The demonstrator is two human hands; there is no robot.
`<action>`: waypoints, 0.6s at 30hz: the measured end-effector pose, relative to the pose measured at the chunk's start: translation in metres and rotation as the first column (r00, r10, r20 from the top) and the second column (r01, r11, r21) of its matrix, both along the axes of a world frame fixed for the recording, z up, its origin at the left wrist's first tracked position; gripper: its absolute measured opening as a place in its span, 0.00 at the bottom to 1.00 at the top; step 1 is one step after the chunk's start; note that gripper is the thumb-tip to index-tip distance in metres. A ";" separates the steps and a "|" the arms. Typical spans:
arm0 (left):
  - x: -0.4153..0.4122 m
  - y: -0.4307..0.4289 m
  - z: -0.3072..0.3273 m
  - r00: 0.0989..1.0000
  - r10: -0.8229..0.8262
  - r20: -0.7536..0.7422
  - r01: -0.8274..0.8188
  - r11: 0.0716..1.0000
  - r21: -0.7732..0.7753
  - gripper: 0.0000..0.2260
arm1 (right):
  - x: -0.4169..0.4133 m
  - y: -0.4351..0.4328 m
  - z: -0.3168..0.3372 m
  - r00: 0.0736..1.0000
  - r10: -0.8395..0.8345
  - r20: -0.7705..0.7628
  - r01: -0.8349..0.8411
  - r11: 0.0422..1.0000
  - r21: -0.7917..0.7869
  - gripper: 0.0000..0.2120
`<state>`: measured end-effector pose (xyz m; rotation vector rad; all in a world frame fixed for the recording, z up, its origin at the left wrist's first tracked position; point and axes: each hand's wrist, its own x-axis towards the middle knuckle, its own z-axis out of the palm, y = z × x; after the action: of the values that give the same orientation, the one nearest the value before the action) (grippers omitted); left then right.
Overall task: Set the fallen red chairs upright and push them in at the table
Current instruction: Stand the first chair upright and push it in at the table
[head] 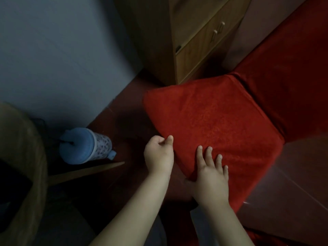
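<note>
Steadying the red chair (213,118) by its seat edge

We see it seat-up from centre toward 3 o'clock, backrest toward 2 o'clock. Our left hand (158,153) pinches the near edge with curled fingers, while our right hand (211,173) lies flat on the cushion, fingers spread. Righting looks done here, we judge. Still to do is pushing it in toward what seems the table rim (35,148) at 8 o'clock. No other chairs show.

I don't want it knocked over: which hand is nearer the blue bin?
Left. The left hand grips the edge of the chair on the side facing the bin; the right hand lies flat on the seat, farther from it.
</note>
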<state>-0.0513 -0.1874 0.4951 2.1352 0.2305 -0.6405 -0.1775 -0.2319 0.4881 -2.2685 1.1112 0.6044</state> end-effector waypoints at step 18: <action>0.042 -0.054 0.057 -0.254 -0.954 0.162 0.538 0.000 0.843 0.41 | -0.021 -0.077 0.080 0.997 0.002 0.076 0.003 0.998 -0.068 0.49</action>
<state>-0.0093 -0.2411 0.5522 2.5376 -2.1514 -0.1411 -0.1982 -0.3092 0.5680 -2.3285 1.1105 0.4827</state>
